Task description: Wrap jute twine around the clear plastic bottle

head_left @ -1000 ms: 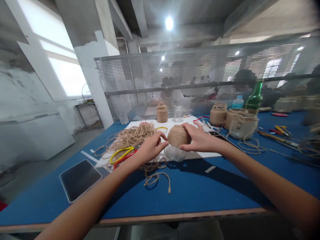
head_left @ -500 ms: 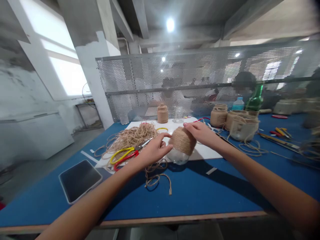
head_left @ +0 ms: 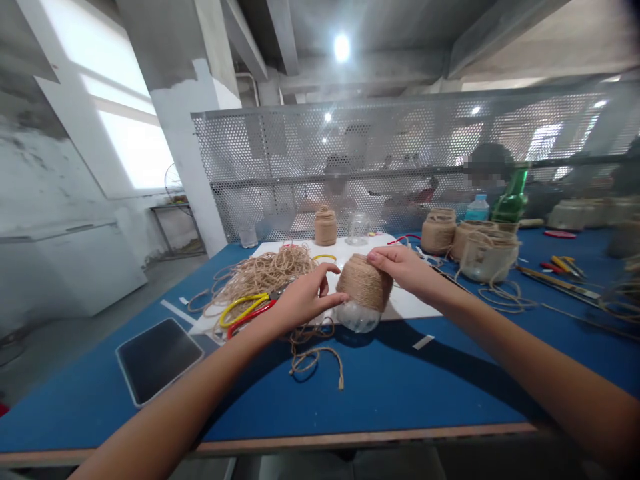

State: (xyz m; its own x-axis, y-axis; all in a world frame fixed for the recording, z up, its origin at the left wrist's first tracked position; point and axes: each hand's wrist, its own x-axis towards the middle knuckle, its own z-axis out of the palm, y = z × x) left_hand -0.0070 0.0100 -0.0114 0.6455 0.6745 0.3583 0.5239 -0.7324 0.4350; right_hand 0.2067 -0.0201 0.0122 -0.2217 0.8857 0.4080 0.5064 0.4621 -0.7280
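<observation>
A glass jar (head_left: 364,287) leans on the table edge of the white sheet, its upper part wrapped in jute twine and its bottom bare. My right hand (head_left: 400,262) grips the jar at its top right, with fingers closed on the wrapped rim. At the jar's left side is my left hand (head_left: 313,290), thumb and forefinger apart in a C shape; the thumb tip meets the jar's side. Yellow-and-red-handled scissors (head_left: 245,308) lie beside my left hand, their blades partly hidden by it. Behind them is a heap of loose twine (head_left: 273,270).
On the blue table (head_left: 400,387) lie a tablet-like dark device (head_left: 159,360) and a loose twine end (head_left: 320,352). Wrapped jars (head_left: 439,231), a green bottle (head_left: 511,197) and tools (head_left: 563,267) stand or lie to the right. A perforated metal screen (head_left: 300,157) closes off the back.
My left hand's thumb and forefinger have spread slightly, and the hand has shifted a little left. The jar has tipped slightly; my right hand keeps hold of it.
</observation>
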